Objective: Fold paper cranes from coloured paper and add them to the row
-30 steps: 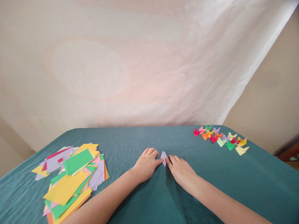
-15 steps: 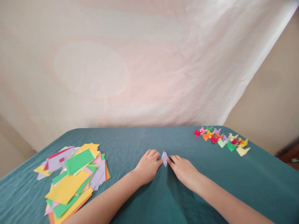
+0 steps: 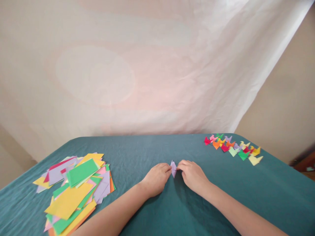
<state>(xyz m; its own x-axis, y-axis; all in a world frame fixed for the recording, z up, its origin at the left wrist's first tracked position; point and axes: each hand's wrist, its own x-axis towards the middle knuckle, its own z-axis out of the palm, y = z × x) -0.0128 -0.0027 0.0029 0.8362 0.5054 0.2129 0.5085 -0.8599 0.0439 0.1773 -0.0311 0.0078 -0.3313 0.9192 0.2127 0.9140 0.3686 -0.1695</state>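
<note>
A small lavender folded paper, shaped like a narrow diamond with a split upper tip, stands between my two hands over the dark green tablecloth. My left hand is closed at its left edge, with the fingertips pressed together on the paper. On the opposite edge, my right hand pinches the paper between thumb and forefinger, the other fingers curled under. The fingertips cover parts of both side edges.
A loose heap of coloured paper sheets lies on the left of the tablecloth. Several small folded paper birds stand in rows at the back right. A pale cloth hangs behind the table.
The left fingers have drawn together at the paper's edge, and the right hand's fingers have curled into a pinch. The paper looks slightly turned; the view has shifted a little.
</note>
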